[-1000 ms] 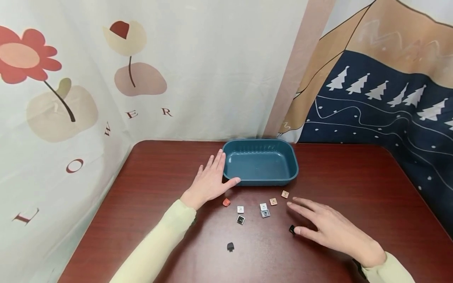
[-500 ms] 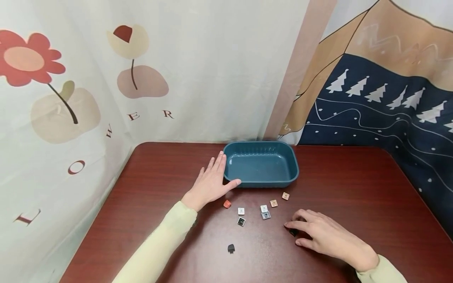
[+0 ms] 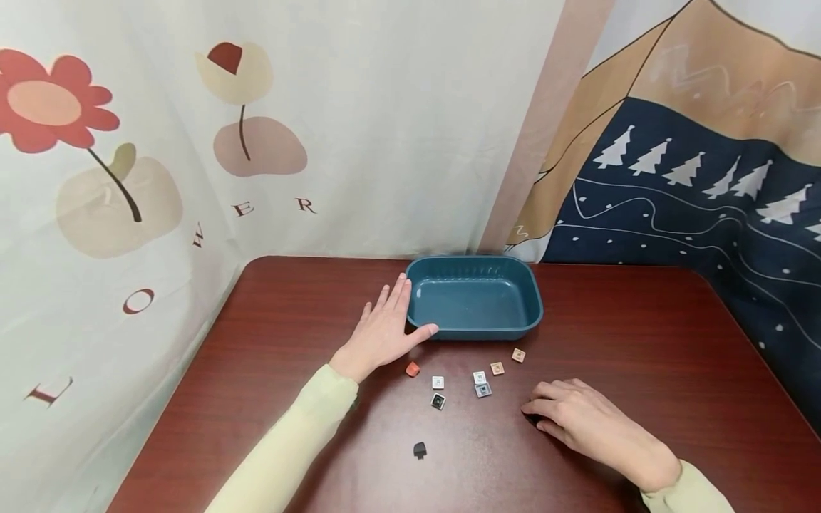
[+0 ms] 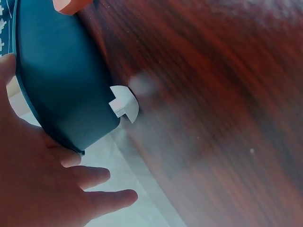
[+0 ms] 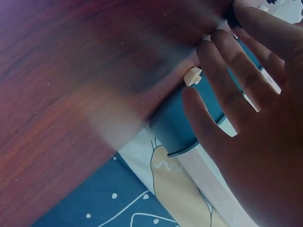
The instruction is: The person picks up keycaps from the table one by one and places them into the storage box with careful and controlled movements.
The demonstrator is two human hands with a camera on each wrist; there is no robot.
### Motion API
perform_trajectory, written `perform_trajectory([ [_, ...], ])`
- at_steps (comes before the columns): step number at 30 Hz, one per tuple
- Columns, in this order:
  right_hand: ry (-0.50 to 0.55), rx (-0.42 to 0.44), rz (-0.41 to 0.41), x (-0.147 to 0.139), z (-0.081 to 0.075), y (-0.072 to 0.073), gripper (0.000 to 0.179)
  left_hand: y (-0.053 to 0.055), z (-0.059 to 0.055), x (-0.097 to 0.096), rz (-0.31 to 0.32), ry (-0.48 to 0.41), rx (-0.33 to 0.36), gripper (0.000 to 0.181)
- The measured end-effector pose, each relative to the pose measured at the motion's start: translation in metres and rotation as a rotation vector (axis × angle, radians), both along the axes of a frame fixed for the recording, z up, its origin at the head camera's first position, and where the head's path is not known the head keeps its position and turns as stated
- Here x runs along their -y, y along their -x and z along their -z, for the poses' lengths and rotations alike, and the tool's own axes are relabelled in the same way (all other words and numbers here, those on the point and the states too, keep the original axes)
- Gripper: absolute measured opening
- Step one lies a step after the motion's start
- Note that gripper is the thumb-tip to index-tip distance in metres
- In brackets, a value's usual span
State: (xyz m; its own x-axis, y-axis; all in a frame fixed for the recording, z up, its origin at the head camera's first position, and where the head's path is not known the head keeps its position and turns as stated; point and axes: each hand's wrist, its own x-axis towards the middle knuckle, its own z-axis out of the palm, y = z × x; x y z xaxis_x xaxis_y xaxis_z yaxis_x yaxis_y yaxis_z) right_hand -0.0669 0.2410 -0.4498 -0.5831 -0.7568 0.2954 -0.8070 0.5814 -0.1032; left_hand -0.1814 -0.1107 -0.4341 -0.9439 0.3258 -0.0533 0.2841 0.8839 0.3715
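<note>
My left hand (image 3: 378,333) lies with straight, spread fingers along the left end of a blue plastic basin (image 3: 474,333), its thumb at the near rim. My right hand (image 3: 580,424), on the right part of the table, pinches a small black keycap (image 3: 532,419) between thumb and fingertips, close to the tabletop. Much of that keycap (image 5: 232,20) is hidden by the fingers in the right wrist view. Nearest the left hand is an orange-red keycap (image 3: 412,369). Two tan keycaps, one of them the right tan keycap (image 3: 518,355), lie between the basin and my right hand.
Before the basin lie a white keycap (image 3: 438,382), a dark keycap with a pale rim (image 3: 438,401), another white keycap (image 3: 479,377) and a grey one (image 3: 483,390) against it. A black piece (image 3: 420,449) lies nearer me. Printed curtains (image 3: 385,142) hang behind the reddish-brown table (image 3: 308,292).
My right hand's fingers have drawn back from near the tan keycaps and curled in around the black keycap. My left hand has stayed at the basin's left end.
</note>
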Motion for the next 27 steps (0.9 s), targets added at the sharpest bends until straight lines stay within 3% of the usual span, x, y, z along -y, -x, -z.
perform_trajectory([
  [5, 0.040, -0.023, 0.011, 0.001, -0.003, 0.002, 0.033, 0.000, 0.000, -0.001, -0.001, 0.002, 0.003, 0.108],
  [13, 0.093, -0.002, 0.113, 0.004, -0.018, 0.009, 0.034, 0.000, -0.001, 0.000, 0.001, 0.005, 0.003, 0.108],
  [27, 0.246, -0.070, 0.216, 0.018, -0.036, 0.043, 0.038, -0.001, -0.001, 0.000, 0.003, -0.004, -0.015, 0.107],
])
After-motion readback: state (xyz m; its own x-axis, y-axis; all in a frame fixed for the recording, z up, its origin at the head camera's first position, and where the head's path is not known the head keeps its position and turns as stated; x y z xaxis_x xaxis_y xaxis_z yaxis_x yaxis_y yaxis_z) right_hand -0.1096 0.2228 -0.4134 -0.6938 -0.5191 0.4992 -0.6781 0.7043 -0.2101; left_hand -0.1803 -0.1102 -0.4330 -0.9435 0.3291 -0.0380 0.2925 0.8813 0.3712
